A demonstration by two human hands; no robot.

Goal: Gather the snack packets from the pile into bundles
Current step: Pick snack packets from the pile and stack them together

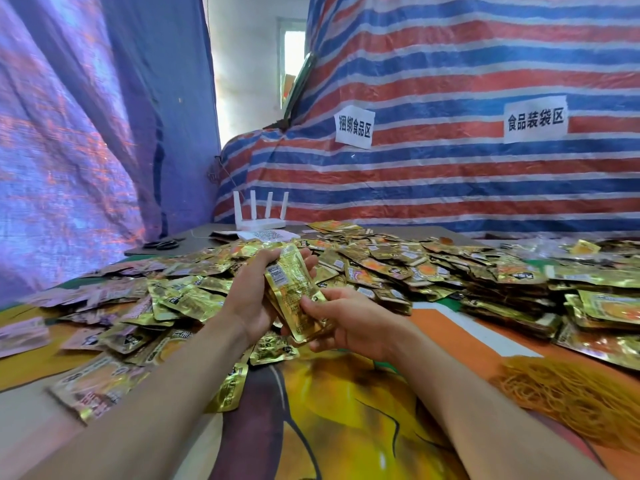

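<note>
A stack of gold foil snack packets [292, 289] is held upright and tilted between both hands above the table's middle. My left hand [254, 292] cups the stack from the left, fingers curled round its far side. My right hand [346, 323] grips the stack's lower end, thumb on the front packet. A wide pile of gold snack packets [398, 268] spreads across the table behind and to both sides of the hands. Loose packets [273, 348] lie just under the hands.
A heap of yellow rubber bands [571, 400] lies at the right front. Pinkish packets [104, 292] lie at the left. A white router [261, 216] and black scissors [166, 243] stand at the back. Striped tarpaulin [450, 168] walls the table in behind.
</note>
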